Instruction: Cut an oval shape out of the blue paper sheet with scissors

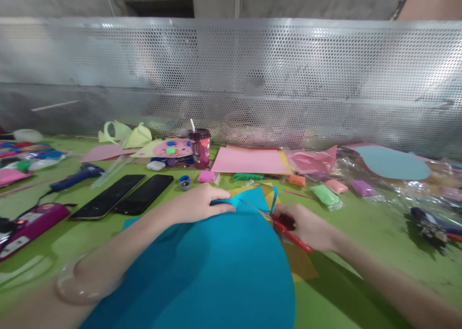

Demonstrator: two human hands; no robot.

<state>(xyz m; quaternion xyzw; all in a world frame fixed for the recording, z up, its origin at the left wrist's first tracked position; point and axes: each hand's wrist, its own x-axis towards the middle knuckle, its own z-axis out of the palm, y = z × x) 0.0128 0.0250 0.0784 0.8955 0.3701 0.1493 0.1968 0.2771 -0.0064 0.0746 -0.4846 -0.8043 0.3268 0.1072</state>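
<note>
A large sheet of blue paper [216,271], its right side cut to a round edge, lies in front of me. My left hand [202,203] pinches the paper near its far edge between thumb and fingers. Red-handled scissors [294,235] are in my right hand [305,223], with fingers through the handle. Their blades lie across the paper at its upper right, where a strip of blue offcut [275,199] curls away. Yellow paper [301,264] shows partly from under the blue sheet.
Two dark phones [144,194], a blue glue gun [77,177] and a magenta power strip [39,225] lie left. A drink cup [200,148] with a straw stands behind, beside pink paper [249,160]. Several clay packets [327,194] lie right. A perforated metal panel [306,69] borders the back.
</note>
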